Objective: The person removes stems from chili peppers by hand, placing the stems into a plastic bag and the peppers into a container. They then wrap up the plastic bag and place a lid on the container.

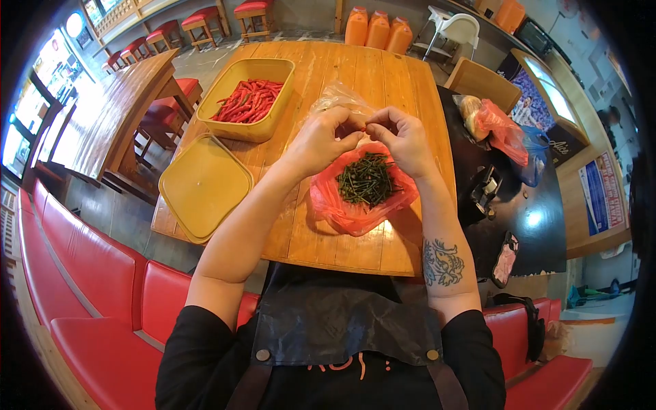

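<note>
Over the far side of a red plastic bag (328, 205), my left hand (326, 140) and my right hand (402, 140) meet fingertip to fingertip. Both are closed in a pinch on a small red chilli (363, 128), mostly hidden by the fingers. Thin green chilli stems (369, 179) fill the opened bag just below the hands. Left of them, a yellow plastic tub (279, 109) holds many red chillies (250, 101). Its yellow lid (205, 188) lies flat near the table's left edge. Behind my hands is a clear plastic bag (339, 97), partly covered by them.
The wooden table (294, 239) is in front of me. To the right, a black table (533, 232) carries a red bag (502, 126), a blue bag (535, 154) and a phone (506, 260). Orange jugs (378, 31) stand beyond; a red bench (96, 273) runs along the left.
</note>
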A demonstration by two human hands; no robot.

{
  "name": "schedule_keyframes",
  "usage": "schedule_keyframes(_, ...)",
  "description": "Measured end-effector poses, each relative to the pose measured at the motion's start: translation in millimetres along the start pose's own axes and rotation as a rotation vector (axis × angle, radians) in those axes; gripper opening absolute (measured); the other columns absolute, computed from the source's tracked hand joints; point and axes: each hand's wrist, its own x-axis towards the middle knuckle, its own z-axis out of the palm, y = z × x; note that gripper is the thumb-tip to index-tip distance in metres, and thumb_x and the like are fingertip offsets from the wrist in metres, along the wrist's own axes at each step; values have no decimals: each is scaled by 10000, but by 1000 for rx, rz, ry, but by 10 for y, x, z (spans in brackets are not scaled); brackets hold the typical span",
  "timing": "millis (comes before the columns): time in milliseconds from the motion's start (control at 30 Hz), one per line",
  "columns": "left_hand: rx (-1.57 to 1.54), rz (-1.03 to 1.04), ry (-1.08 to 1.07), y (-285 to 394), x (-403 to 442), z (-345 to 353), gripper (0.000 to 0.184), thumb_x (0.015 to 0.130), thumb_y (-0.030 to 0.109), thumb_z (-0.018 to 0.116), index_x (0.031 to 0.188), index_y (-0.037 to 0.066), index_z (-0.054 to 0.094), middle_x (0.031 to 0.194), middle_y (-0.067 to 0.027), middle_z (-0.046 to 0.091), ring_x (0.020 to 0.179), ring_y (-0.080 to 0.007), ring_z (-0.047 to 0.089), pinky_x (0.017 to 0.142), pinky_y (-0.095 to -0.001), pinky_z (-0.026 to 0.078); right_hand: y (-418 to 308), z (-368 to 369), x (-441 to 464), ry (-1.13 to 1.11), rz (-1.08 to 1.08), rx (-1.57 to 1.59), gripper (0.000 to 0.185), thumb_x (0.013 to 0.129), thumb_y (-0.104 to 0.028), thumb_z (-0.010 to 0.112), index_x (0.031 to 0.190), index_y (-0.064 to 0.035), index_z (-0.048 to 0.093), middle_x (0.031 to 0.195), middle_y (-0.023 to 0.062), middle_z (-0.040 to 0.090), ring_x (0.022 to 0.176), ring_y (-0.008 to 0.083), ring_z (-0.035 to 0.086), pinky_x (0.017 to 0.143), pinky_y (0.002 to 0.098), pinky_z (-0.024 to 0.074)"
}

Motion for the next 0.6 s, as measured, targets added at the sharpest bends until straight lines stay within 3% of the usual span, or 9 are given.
schedule_keyframes(367,-31,-11,-4,-61,35,-17,158,791,125,630,885,1,602,773,-46,603,740,-93,548,669,-249,447,18,38,-6,34,-50,-62,87,791,-65,604,797,13,565,721,44,594,656,82,529,600,233,440)
schedule_keyframes(433,-26,-33,23,-85,40,-7,146,798,121,628,866,-5,598,774,-36,607,729,-82,549,675,-239,453,11,78,-17,73,-79,-173,90,811,-68,601,810,-5,538,734,-5,545,674,56,492,610,194,414)
schedule_keyframes(567,-110,-62,47,-153,56,28,148,802,127,628,846,-10,595,775,-31,606,725,-77,550,670,-233,453,46,148,-17,163,-155,-274,107,799,-69,612,769,-11,527,689,1,536,627,63,488,564,208,406)
schedule_keyframes(600,-147,-80,49,-161,61,37,146,800,126,629,843,-10,597,776,-29,606,721,-73,547,662,-228,450,23,165,-22,213,-207,-338,123,770,-71,617,738,-4,518,677,66,556,612,145,532,556,256,427)
